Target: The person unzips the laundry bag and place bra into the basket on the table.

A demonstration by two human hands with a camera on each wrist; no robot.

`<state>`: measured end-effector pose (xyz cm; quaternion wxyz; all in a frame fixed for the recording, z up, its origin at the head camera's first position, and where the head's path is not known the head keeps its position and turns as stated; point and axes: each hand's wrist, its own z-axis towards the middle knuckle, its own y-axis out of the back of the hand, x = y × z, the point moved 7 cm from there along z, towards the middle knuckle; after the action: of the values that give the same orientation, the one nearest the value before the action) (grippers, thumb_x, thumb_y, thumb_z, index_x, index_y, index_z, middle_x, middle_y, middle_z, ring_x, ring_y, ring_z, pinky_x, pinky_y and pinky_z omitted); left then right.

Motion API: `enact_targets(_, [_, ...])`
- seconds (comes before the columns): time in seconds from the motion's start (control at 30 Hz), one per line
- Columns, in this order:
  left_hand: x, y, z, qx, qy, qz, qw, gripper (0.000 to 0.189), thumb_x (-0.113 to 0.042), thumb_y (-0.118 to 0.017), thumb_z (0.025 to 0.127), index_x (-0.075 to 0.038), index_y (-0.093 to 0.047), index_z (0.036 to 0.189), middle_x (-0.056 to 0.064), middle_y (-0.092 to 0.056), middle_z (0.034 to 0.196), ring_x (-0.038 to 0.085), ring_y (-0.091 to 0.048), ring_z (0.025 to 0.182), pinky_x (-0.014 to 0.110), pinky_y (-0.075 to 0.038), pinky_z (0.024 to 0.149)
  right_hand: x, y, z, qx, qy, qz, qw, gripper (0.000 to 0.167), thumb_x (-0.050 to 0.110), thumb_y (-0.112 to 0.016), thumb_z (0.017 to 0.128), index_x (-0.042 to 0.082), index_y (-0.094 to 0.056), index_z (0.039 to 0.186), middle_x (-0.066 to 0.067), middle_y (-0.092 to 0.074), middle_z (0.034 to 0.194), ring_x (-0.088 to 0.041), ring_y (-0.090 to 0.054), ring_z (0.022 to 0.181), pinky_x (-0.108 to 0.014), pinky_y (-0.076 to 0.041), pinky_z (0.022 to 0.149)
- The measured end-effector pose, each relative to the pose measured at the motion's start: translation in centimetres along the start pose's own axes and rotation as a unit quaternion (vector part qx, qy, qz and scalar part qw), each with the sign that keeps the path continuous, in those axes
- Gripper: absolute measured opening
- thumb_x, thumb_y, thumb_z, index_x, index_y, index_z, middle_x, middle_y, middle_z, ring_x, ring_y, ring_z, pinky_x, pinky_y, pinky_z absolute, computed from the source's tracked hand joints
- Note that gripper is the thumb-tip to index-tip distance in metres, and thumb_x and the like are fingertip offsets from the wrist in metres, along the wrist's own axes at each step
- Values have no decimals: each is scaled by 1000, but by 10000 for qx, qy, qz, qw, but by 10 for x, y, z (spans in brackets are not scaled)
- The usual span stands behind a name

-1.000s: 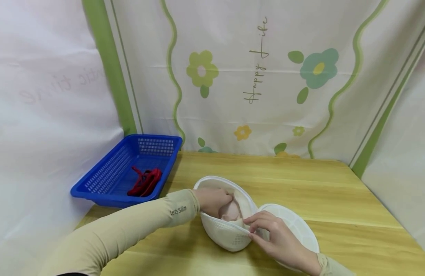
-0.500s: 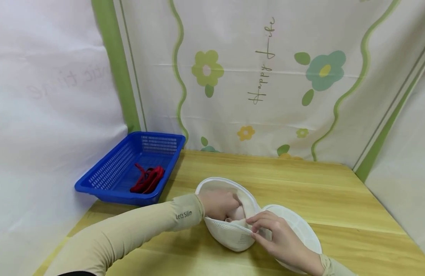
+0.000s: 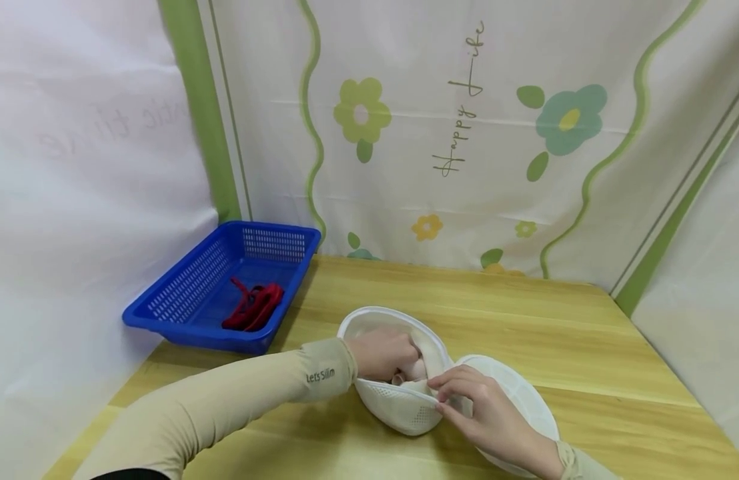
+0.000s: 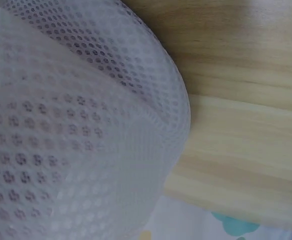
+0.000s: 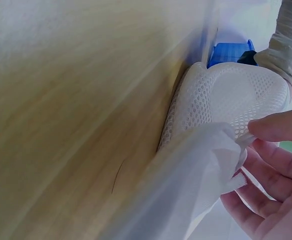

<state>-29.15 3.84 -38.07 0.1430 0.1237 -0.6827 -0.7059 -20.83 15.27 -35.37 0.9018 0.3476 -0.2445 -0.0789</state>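
A white mesh laundry bag (image 3: pixel 399 410) stands on the table, unzipped, its round lid (image 3: pixel 528 400) folded down to the right. Inside lies a pale cream and pinkish padded piece of clothing (image 3: pixel 431 359), cup-shaped where it shows. My left hand (image 3: pixel 381 353) reaches into the bag against this clothing, knuckles bent; I cannot tell whether its hidden fingertips grip it. At the near right rim my right hand (image 3: pixel 480 410) pinches the bag's edge between thumb and fingers, which the right wrist view shows close up. White mesh (image 4: pixel 86 125) fills much of the left wrist view, hiding that hand.
To the left, at the table's back, a blue plastic basket (image 3: pixel 285 293) holds a crumpled red and dark cloth item (image 3: pixel 258 308). The wooden table (image 3: pixel 615 360) extends right of the bag. Printed white curtains (image 3: pixel 399 180) close off the back and sides.
My left hand has shifted slightly right and deeper within the bag, covering more of the pale clothing. My right hand keeps its pinch on the rim. The head view has tilted a little.
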Motion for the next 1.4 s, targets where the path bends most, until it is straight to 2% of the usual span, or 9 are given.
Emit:
enact_targets(0.2, [4, 4, -2, -86, 42, -91, 9999, 27, -3, -70, 66, -25, -53, 65, -16, -52, 68, 2, -45, 60, 13, -38, 54, 0, 1, 1, 66, -121, -2, 9999, 27, -4, -79, 75, 17, -67, 87, -3, -70, 105, -19, -64, 97, -15, -46, 89])
enact_targets(0.33, [6, 10, -5, -197, 107, -25, 9997, 27, -8, -73, 65, -25, -53, 67, -17, -54, 73, 2, -44, 62, 15, -38, 53, 0, 4, 1, 10, -172, -24, 9998, 27, -4, -78, 76, 18, -67, 87, -2, -70, 104, -18, -65, 95, -15, -46, 88])
enact_targets(0.5, [8, 22, -12, -306, 278, -212, 9989, 22, -12, -79, 65, -25, -65, 76, -20, -58, 80, 0, -45, 65, 14, -39, 55, 1, 8, 1, -61, -207, -9, 9998, 27, -4, -77, 76, 18, -67, 86, -2, -71, 103, -18, -65, 93, -15, -46, 88])
enact_targets(0.6, [10, 29, -17, -369, 344, -422, 9978, 27, -8, -78, 65, -26, -71, 85, -22, -58, 83, -2, -47, 68, 13, -40, 57, 1, 10, 0, -114, -215, -11, 9997, 26, -4, -77, 76, 18, -68, 87, -2, -71, 103, -18, -65, 94, -15, -46, 89])
enact_targets(0.77, [11, 37, -22, -500, 170, -671, 9963, 35, -5, -76, 62, -27, -72, 90, -23, -57, 83, -2, -47, 70, 13, -41, 60, 2, 15, 1, -282, -88, -46, 9996, 29, -4, -78, 75, 18, -70, 92, -1, -70, 101, -18, -65, 92, -15, -48, 85])
enact_targets(0.93, [7, 45, -28, -492, -50, -683, 9964, 37, -7, -76, 62, -25, -71, 94, -21, -59, 87, 0, -47, 71, 15, -42, 61, 2, 18, 2, -379, -20, -117, 9992, 32, -5, -78, 74, 18, -70, 94, 0, -70, 100, -21, -65, 93, -16, -48, 86])
enact_targets(1.1, [5, 51, -32, -414, -29, -549, 9976, 34, -12, -79, 66, -22, -71, 98, -18, -61, 88, 1, -49, 70, 16, -44, 62, -1, 19, 1, -395, -133, -144, 9990, 28, -4, -77, 75, 17, -69, 92, -2, -70, 101, -21, -65, 93, -15, -47, 88])
enact_targets(1.27, [6, 58, -33, -533, 10, -499, 9973, 27, -15, -79, 67, -23, -69, 91, -18, -60, 83, 1, -49, 67, 18, -45, 61, -4, 20, 0, -399, -227, -127, 9989, 26, -4, -77, 77, 17, -69, 91, -3, -70, 101, -19, -65, 91, -15, -48, 84])
enact_targets(1.4, [8, 63, -36, -535, 66, -650, 9964, 32, -12, -78, 70, -23, -71, 99, -19, -64, 89, 0, -51, 67, 16, -47, 63, -6, 20, 0, -378, -314, -122, 9987, 25, -4, -76, 77, 17, -69, 90, -3, -70, 101, -19, -65, 91, -14, -48, 84])
